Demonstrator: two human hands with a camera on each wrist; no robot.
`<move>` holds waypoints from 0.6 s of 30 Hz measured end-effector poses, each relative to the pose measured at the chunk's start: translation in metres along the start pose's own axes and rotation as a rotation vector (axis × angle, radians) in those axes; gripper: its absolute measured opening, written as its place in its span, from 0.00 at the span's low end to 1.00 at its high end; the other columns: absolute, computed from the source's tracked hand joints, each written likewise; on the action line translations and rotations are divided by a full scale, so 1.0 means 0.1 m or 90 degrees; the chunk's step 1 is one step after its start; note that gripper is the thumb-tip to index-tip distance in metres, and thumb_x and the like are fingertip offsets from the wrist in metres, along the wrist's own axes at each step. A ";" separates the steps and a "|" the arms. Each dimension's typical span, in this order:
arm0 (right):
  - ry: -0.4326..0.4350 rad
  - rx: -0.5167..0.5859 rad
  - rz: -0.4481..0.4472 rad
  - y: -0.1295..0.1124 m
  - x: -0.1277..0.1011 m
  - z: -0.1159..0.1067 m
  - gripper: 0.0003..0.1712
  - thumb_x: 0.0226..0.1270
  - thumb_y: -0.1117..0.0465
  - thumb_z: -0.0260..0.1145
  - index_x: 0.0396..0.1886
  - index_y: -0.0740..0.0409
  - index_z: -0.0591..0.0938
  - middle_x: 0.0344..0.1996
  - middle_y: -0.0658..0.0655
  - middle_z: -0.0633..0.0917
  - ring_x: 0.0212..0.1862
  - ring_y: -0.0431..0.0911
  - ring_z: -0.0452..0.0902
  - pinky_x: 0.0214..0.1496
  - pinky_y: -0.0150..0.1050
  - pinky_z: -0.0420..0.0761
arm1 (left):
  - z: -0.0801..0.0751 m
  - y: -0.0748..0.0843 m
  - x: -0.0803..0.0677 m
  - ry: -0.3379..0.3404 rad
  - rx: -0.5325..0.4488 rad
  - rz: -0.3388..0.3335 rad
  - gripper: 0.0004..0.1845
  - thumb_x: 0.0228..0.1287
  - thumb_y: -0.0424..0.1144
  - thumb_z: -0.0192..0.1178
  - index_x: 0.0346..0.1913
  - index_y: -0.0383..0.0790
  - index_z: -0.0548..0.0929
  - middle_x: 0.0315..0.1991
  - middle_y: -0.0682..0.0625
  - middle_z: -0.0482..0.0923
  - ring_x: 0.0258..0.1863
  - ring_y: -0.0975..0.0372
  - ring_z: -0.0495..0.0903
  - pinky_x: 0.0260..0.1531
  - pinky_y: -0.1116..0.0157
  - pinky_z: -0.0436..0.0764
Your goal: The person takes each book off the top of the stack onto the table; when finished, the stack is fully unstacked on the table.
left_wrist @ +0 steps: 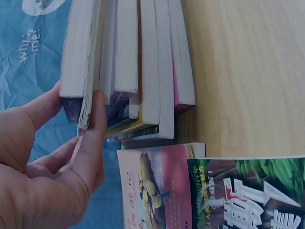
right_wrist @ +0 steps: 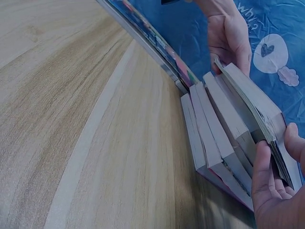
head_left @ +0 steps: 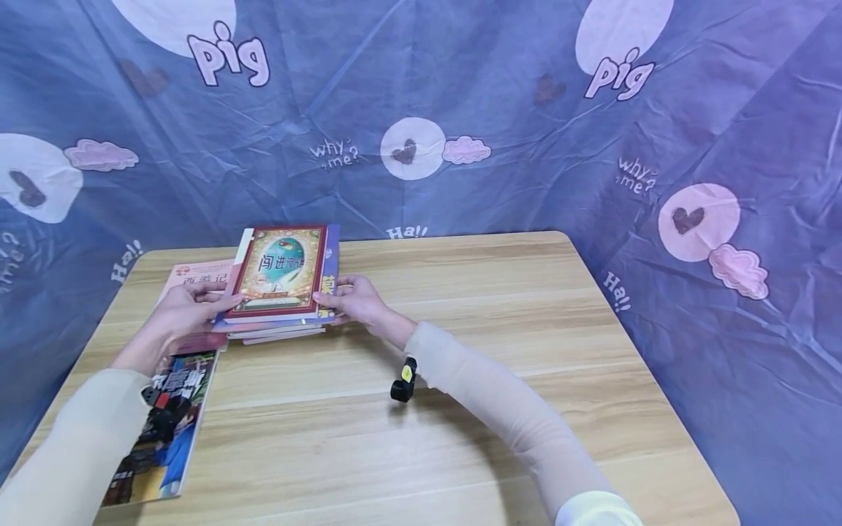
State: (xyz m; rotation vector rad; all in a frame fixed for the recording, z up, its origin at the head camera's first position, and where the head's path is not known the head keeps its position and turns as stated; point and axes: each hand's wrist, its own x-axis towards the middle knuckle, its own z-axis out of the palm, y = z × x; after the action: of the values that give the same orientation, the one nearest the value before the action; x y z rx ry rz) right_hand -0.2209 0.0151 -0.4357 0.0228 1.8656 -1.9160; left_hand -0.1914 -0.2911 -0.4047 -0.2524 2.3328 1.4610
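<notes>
**Both hands on the top book of the stack**

Head view: the left hand [head_left: 187, 307] and right hand [head_left: 351, 299] reach forward from cream sleeves and meet a stack of books [head_left: 279, 321] at the near-left part of the wooden table [head_left: 500, 351]. Each hand grips one near corner of the red-framed top book [head_left: 283, 272], thumb above, fingers below. A pink book [head_left: 197, 281] lies flat just left of the stack; a magazine [head_left: 164, 431] lies nearer, partly covered by the left forearm. The finger positions under the book are hidden.

Left wrist view: the left hand [left_wrist: 52, 171] pinches the corner of the top book [left_wrist: 78, 52], thumb on one face, index finger along the page edge. The remaining fingers curl loosely. The stack [left_wrist: 152, 67] runs out of frame at the top.

Right wrist view: the right hand [right_wrist: 274, 183] clasps the top book [right_wrist: 252, 105], fingers curled beneath it and slightly parting it from the stack [right_wrist: 209, 143]. The hand is cut off at the frame edge.
</notes>
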 end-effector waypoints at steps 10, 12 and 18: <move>-0.006 0.004 -0.006 0.03 0.02 -0.03 0.35 0.67 0.63 0.77 0.68 0.68 0.72 0.35 0.54 0.87 0.21 0.40 0.80 0.26 0.31 0.86 | -0.11 -0.09 0.04 -0.075 -0.086 0.039 0.41 0.80 0.40 0.60 0.81 0.22 0.50 0.36 0.69 0.85 0.36 0.73 0.86 0.41 0.71 0.89; -0.005 0.010 -0.004 0.03 0.01 -0.03 0.34 0.67 0.64 0.77 0.67 0.68 0.72 0.33 0.52 0.86 0.20 0.40 0.80 0.25 0.31 0.85 | -0.14 -0.11 0.03 -0.089 -0.078 0.047 0.41 0.82 0.39 0.57 0.81 0.20 0.47 0.36 0.70 0.85 0.37 0.74 0.85 0.41 0.72 0.88; -0.013 0.025 -0.003 0.02 0.03 -0.04 0.33 0.66 0.67 0.76 0.67 0.68 0.73 0.31 0.50 0.86 0.19 0.40 0.78 0.24 0.30 0.85 | -0.21 -0.15 -0.04 -0.098 -0.128 0.043 0.34 0.81 0.35 0.57 0.77 0.19 0.56 0.36 0.63 0.88 0.38 0.69 0.89 0.41 0.68 0.91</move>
State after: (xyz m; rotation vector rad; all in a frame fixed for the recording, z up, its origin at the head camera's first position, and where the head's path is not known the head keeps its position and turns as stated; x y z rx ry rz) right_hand -0.2239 0.0178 -0.4388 0.0124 1.8167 -1.9482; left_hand -0.1871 -0.3164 -0.4075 -0.1103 2.0933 1.6873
